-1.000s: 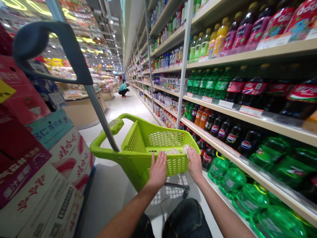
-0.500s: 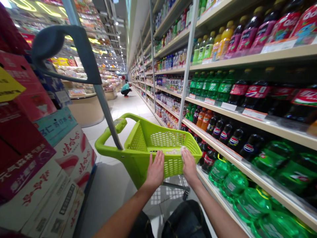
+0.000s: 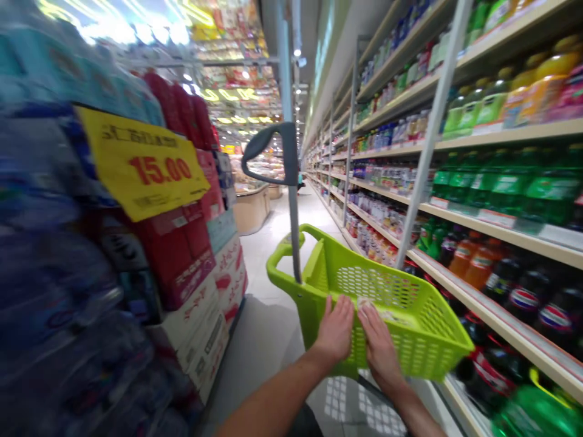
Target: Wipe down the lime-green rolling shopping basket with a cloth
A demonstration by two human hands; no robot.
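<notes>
A lime-green shopping basket cart stands in front of me, with perforated walls and a tall metal pole that carries a grey handle. On its near rim lies my left hand, fingers stretched out flat, touching the edge. Close beside it, my right hand presses a small whitish wad, like a crumpled tissue, against the same rim. The wad is mostly covered by the fingers. Inside the basket, a pale patch shows on the floor near the near wall; I cannot tell what it is.
Shelves of soda bottles run along the right, close to the cart. Stacked drink cartons and wrapped bottles stand on the left, with a yellow price sign. A tiled aisle leads ahead past a round display counter.
My view has turned left, so the cart appears farther right. My right hand has slid along the rim toward my left hand, with the whitish wad under its fingers.
</notes>
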